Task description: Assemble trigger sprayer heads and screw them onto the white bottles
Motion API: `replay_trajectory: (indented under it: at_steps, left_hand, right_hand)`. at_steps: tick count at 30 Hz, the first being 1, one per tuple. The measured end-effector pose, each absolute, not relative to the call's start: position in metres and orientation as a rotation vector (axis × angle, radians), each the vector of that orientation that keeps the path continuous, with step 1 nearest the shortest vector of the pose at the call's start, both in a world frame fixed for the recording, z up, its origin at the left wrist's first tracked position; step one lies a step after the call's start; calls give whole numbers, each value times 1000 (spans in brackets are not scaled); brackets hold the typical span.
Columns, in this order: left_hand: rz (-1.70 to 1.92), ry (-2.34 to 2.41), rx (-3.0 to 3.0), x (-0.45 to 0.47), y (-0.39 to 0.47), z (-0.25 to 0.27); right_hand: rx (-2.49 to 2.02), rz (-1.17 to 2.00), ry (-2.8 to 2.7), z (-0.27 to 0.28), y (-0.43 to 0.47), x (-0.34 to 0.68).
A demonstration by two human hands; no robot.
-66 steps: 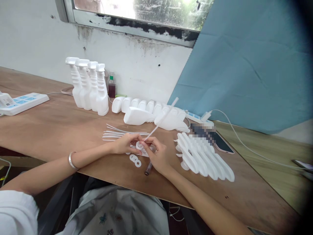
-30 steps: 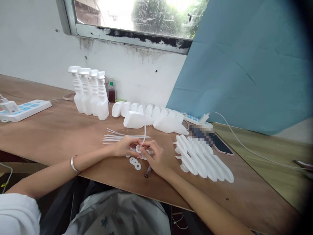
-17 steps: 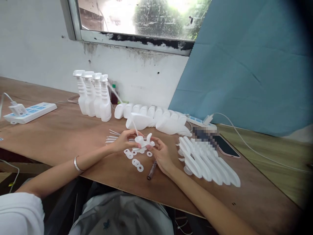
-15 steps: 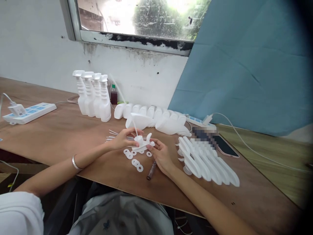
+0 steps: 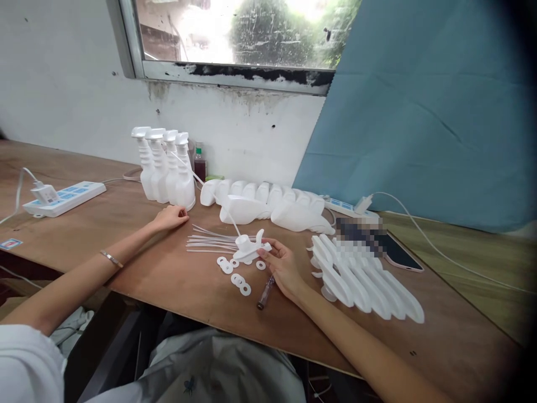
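Observation:
My right hand (image 5: 282, 264) pinches a white trigger sprayer head (image 5: 248, 249) by its nozzle end, over the table. A thin white dip tube (image 5: 233, 220) rises from the sprayer's collar. My left hand (image 5: 171, 218) is beside the base of the upright white spray bottles (image 5: 184, 182), its fingers curled; whether anything is in them is hidden. Thin white tubes (image 5: 210, 243) lie left of the sprayer head. Several flat white washers (image 5: 237, 279) are scattered below it. A small screwdriver (image 5: 265, 293) lies near my right wrist.
White bottles (image 5: 241, 211) lie in a row along the wall. Long white sprayer shells (image 5: 364, 280) rest at the right beside a phone (image 5: 405, 258). Power strips stand at the left (image 5: 67, 197) and back right (image 5: 350, 209). A small dark bottle (image 5: 200, 169) stands by the wall.
My left hand has let go of the sprayer head and moved left to the upright bottles. My right hand still holds the sprayer head. A thin tube behind the bottles leans farther left.

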State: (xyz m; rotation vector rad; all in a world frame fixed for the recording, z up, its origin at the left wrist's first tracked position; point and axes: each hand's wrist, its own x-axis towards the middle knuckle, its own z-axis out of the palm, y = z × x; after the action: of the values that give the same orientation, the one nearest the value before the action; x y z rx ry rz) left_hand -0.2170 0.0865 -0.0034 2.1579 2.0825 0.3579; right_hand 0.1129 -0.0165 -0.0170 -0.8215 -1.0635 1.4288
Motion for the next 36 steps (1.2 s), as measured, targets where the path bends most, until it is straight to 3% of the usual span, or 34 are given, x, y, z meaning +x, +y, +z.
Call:
replay_trajectory:
  at_steps: [12, 20, 29, 32, 36]
  left_hand:
    - [390, 2234, 2118, -204, 114, -7]
    - [988, 2222, 2215, -158, 121, 6]
    - [999, 2323, 2102, -142, 126, 20]
    - [1248, 2262, 2079, -154, 99, 36]
    - [1995, 2183, 1907, -185, 63, 66]
  right_hand:
    - [-791, 1446, -1035, -16, -17, 114]
    - [-642, 1530, -850, -14, -9, 120]
    - [-514, 1504, -745, -6, -8, 125]
    - [-488, 1454, -718, -5, -6, 126]
    - [-501, 1300, -681, -6, -2, 128]
